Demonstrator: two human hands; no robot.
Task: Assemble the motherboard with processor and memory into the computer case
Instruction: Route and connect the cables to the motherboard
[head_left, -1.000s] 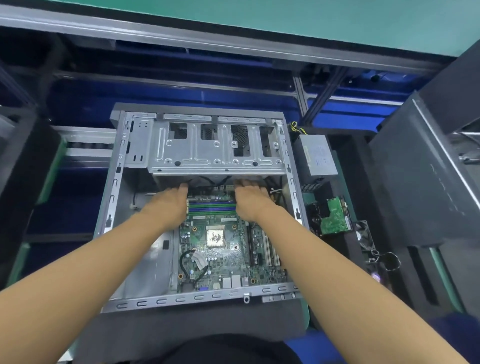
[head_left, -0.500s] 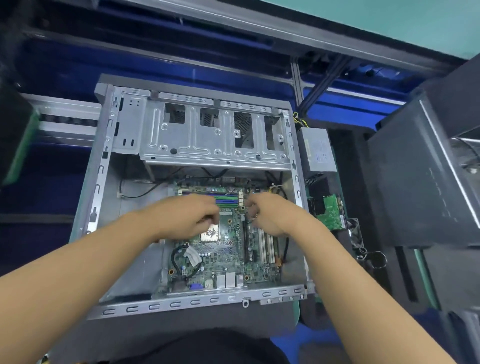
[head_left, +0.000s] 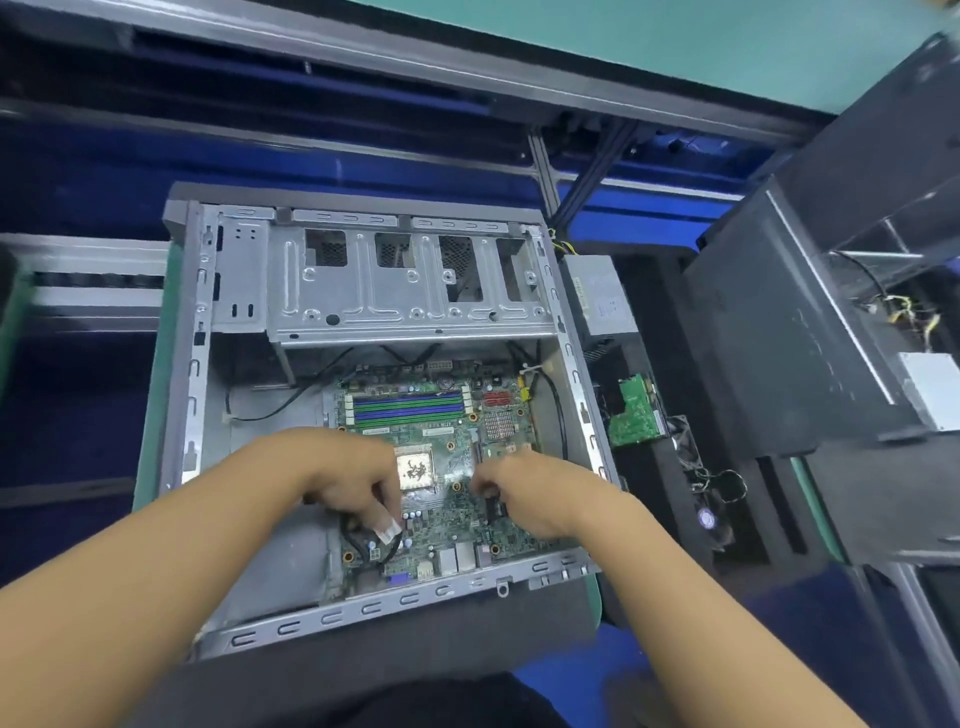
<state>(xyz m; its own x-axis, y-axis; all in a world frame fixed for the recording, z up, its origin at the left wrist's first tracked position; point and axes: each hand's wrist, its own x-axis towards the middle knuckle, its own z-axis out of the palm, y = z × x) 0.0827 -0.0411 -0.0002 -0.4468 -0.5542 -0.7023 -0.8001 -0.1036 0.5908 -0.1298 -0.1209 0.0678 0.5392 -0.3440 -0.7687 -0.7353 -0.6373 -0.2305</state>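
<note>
A motherboard (head_left: 452, 519) is shown lying flat inside an open computer case (head_left: 192, 364), with the processor (head_left: 414, 467) at its middle. The left hand (head_left: 348, 475) is curled down beside a white connector (head_left: 388, 531). The right hand (head_left: 535, 493) is curled over the board's right side. Whether either hand pinches anything cannot be told.

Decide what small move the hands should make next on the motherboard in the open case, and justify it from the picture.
Probably nudge the motherboard toward the near port edge of the case until it seats. The left hand and right hand are curled over its middle. Its ringed mounting holes look empty. Whether either hand grips anything is unclear.
</note>
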